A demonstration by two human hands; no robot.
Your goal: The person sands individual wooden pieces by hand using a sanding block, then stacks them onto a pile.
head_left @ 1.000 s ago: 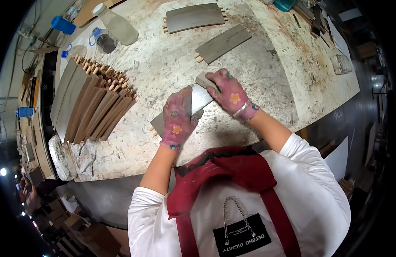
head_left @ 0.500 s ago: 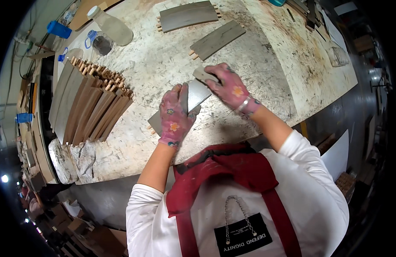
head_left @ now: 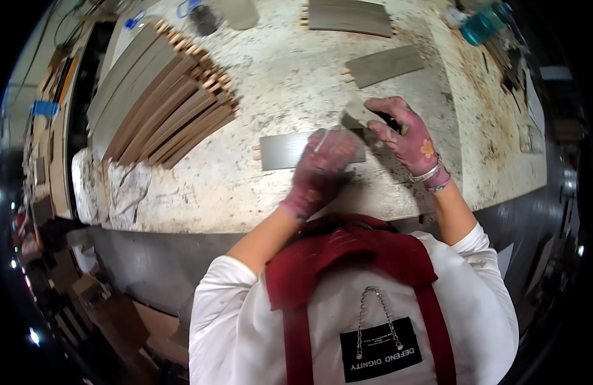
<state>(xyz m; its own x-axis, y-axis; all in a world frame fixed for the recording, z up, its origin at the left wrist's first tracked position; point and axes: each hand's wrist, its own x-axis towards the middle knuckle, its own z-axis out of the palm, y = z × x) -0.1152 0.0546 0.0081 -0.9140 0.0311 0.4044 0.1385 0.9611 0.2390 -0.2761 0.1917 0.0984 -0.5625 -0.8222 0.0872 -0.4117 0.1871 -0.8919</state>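
Note:
A grey wood-look board (head_left: 280, 151) with small wooden pegs at its left end lies flat on the worktable. My left hand (head_left: 323, 168), in a pink flowered glove, grips across this board, its fingers blurred over the top. My right hand (head_left: 409, 138), gloved alike, is closed on a flat, pale grey scraper-like piece (head_left: 355, 114). That piece is tilted just above the board's right end; whether it touches is unclear. Farther off lie two similar boards, one pegged board (head_left: 349, 16) at the back and another grey board (head_left: 389, 66) nearer.
A stack of pegged boards (head_left: 161, 106) leans at the left of the stained worktable (head_left: 200, 199). Bottles stand behind it, one clear bottle (head_left: 237, 13) among them. A teal bottle (head_left: 486, 24) is at the back right. Wrapped padding (head_left: 129, 192) covers the near-left edge.
The view has shifted and turned. The board under my left hand has swung from slanting to nearly level. My right hand has lifted the scraper-like piece toward the board's right end.

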